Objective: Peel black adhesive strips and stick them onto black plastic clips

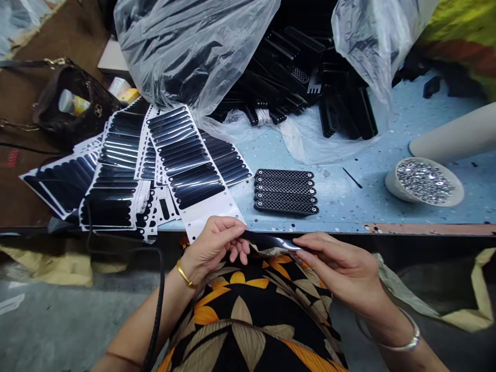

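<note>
now, left hand (220, 242), right hand (344, 266) pinch black strip (271, 241); sheets (189, 161), mesh bars (285, 198) crowd bench edge (341, 226).

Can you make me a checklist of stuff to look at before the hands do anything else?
1. Left hand has one end of the black strip: ok, pinched.
2. Right hand has the other end: ok, pinched.
3. Underside of the strip clean: cannot tell, it's mostly hidden.
4. Black bars lined up: ok, side by side on the blue table.
5. Sticker sheets neatly stacked: not ok, they overlap at different angles.
6. Shiny bits in the white cup: ok.
</note>
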`<state>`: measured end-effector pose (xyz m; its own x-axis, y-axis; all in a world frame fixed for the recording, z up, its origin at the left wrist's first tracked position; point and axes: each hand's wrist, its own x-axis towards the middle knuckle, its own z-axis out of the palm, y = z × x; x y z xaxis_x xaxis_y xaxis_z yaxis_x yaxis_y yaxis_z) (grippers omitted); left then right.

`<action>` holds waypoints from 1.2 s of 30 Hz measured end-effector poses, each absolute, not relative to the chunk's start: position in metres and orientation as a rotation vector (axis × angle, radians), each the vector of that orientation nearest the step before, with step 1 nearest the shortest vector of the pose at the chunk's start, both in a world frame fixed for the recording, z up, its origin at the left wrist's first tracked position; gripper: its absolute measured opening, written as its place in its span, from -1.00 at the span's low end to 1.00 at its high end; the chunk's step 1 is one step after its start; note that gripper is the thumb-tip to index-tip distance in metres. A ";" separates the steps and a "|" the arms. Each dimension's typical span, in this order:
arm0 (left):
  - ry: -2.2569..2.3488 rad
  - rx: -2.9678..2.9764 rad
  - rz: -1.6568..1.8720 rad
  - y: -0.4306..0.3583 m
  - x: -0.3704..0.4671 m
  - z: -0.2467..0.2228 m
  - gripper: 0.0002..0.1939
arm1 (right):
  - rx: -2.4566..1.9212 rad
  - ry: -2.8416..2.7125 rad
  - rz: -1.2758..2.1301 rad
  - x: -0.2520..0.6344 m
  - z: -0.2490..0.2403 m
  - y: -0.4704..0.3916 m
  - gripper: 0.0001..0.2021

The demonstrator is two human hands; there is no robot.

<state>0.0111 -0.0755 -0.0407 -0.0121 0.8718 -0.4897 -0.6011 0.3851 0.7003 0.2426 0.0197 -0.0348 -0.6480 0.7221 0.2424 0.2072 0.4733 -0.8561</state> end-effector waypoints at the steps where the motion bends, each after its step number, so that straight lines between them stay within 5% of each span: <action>1: 1.085 0.315 1.188 -0.074 0.015 -0.041 -0.67 | -0.775 -2.123 1.161 0.247 -0.034 0.020 -0.87; 5: 1.144 0.287 1.175 -0.067 0.029 -0.043 -0.63 | -0.868 -2.077 1.305 0.265 -0.028 0.029 -0.78; 11: 1.128 0.350 1.136 -0.062 0.040 -0.041 -0.59 | -0.661 -2.271 0.775 0.262 -0.017 0.035 -0.78; 23: 1.077 0.364 1.190 -0.055 0.039 -0.039 -0.54 | -0.432 -2.429 0.473 0.246 -0.015 0.026 -0.64; 36: 1.307 0.697 1.075 -0.052 0.044 -0.044 -0.49 | -0.616 -2.418 0.710 0.253 -0.029 0.031 -0.85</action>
